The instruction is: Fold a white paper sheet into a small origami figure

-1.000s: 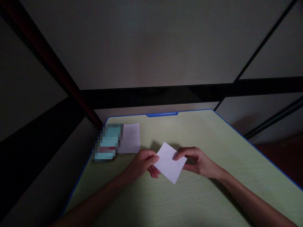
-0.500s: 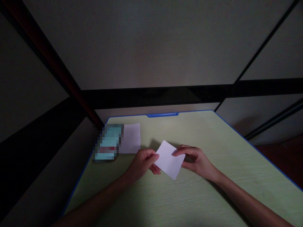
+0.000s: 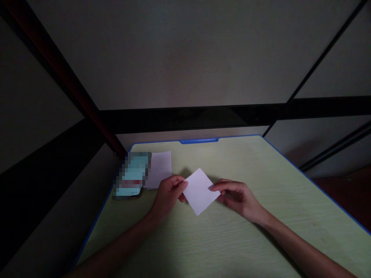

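A square sheet of white paper [image 3: 199,192] is held between my two hands above the table, turned so that it looks like a diamond. My left hand [image 3: 169,193] pinches its left corner, with the thumb on top. At the right corner, my right hand [image 3: 239,196] grips the sheet between its thumb and fingers; part of those fingers is hidden beneath. Both hands are closed on the same sheet. Left of my left hand lies a stack of white paper [image 3: 160,168] on the table.
A phone [image 3: 133,173], blurred by pixels, lies at the table's left edge against the paper stack. The light wood-look table [image 3: 290,193] has a blue rim and a blue pen groove [image 3: 199,141] at its far edge. Behind it rises a panelled wall [image 3: 188,58].
The sheet has turned a little and shifted left, and now stands as a more even diamond. My left hand has moved slightly left and up with it.
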Demonstrator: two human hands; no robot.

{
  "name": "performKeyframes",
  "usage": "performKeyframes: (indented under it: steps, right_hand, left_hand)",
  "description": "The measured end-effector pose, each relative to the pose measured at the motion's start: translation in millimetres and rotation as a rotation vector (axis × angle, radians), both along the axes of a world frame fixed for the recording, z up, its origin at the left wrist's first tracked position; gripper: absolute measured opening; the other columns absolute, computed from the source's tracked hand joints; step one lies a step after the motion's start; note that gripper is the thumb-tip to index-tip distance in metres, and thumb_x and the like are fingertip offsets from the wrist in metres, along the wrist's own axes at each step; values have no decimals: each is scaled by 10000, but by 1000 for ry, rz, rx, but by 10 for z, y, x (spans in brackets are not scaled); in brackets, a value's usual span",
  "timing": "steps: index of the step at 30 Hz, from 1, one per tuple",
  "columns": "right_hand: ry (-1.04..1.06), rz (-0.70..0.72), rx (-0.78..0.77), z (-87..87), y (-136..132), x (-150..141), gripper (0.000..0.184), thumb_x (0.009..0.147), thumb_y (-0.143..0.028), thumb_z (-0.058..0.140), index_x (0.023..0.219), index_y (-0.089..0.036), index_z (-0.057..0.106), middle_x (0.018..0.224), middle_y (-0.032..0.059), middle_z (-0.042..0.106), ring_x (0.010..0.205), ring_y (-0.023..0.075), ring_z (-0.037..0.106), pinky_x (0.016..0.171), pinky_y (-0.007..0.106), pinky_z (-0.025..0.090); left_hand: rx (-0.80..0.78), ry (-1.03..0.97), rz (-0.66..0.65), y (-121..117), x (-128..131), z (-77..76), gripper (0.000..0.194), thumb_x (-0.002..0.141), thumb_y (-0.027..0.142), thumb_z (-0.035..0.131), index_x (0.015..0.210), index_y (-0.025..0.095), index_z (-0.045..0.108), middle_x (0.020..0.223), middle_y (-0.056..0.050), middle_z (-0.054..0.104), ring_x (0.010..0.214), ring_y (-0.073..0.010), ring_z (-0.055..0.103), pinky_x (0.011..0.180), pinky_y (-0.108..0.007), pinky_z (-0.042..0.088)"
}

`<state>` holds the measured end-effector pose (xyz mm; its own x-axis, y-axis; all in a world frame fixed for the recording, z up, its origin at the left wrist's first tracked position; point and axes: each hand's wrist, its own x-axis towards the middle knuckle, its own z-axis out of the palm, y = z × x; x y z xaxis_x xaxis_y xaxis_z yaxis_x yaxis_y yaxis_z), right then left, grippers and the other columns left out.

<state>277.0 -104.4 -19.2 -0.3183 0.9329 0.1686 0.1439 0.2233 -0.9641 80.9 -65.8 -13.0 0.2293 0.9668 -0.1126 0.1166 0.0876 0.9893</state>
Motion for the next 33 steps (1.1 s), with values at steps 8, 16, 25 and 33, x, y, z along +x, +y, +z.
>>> performKeyframes:
  steps: [8, 16, 25, 33]
  right_hand:
    - [243, -78, -277, 39, 7, -110, 251, 665, -234, 573, 894, -161, 498, 566, -32, 503, 480, 66, 434, 438, 188, 330]
    - [205, -247, -310, -72, -21, -233, 243, 662, -306, 581, 561, -140, 434, 406, -82, 396, 337, 13, 320, 327, 140, 222]
    - [348, 152, -423, -27, 15, -116, 178, 596, -216, 655, 708, -116, 558, 549, -6, 593, 452, 60, 542, 427, 149, 413]
    - [538, 151, -410, -88, 10, -142, 225, 560, -236, 684, 738, -132, 594, 565, -18, 588, 454, 44, 524, 412, 124, 394]
  left_hand:
    - [5, 38, -90, -28, -4, 12, 110, 646, 219, 524, 616, 115, 544, 446, 49, 489, 362, -47, 405, 347, -152, 310]
    - [-101, -48, -129, -84, 39, -4, 133, 616, 245, 564, 650, 121, 531, 552, 17, 572, 472, -85, 517, 424, -172, 374]
    - [-160, -7, -127, -73, 18, 15, 163, 646, 268, 539, 589, 117, 557, 508, 13, 588, 469, -118, 570, 460, -197, 402]
    - [-85, 19, -123, -134, 26, 47, 175, 637, 266, 549, 539, 122, 526, 452, 26, 552, 447, -110, 550, 443, -188, 384]
